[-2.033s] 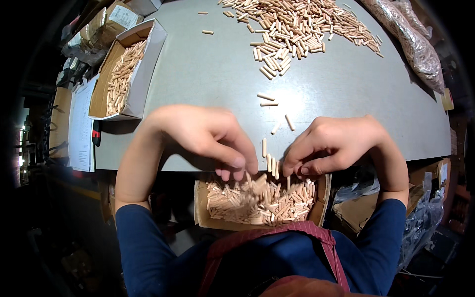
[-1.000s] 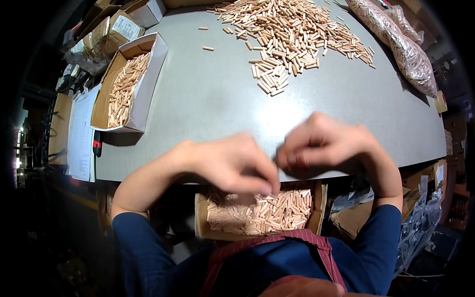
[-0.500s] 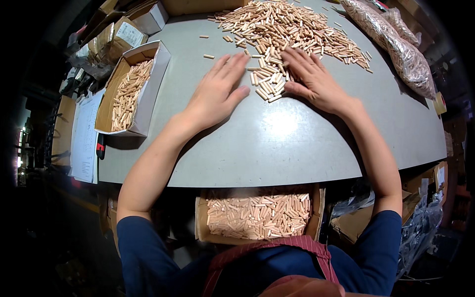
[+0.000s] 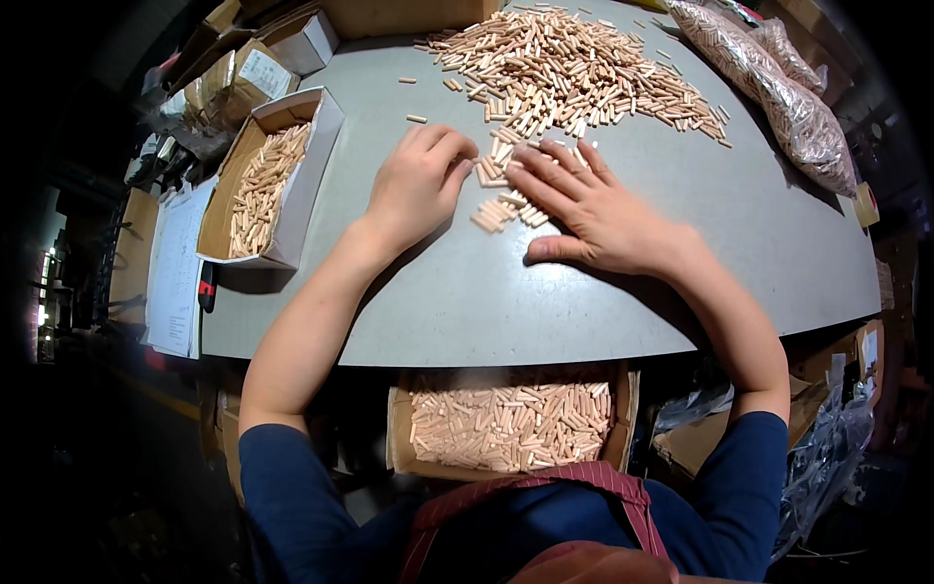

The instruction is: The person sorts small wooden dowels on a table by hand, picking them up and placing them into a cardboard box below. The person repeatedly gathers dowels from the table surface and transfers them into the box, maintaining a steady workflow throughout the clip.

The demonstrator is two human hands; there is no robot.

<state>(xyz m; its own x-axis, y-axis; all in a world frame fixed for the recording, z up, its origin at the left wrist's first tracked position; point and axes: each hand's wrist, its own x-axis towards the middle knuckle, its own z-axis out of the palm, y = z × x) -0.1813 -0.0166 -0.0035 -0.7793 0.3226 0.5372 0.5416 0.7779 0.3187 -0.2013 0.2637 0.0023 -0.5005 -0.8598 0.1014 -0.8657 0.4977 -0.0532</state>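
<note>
A large heap of short wooden dowel pins lies at the far side of the grey table, and a small batch of dowel pins is spread in front of it. Over this batch my right hand lies palm down, fingers stretched out and thumb apart, covering some pins. My left hand is at the batch's left edge with its fingers curled in and the fingertips close to the thumb. Whether a pin is between them is hidden.
An open carton of dowel pins stands at the left, by paper sheets. A box full of pins sits below the table's front edge. Filled clear bags lie at the far right, near a tape roll.
My right hand has moved left and nearer to me, over the small batch, shifting pins toward the left. The left hand's fingers have gone from stretched out to curled.
</note>
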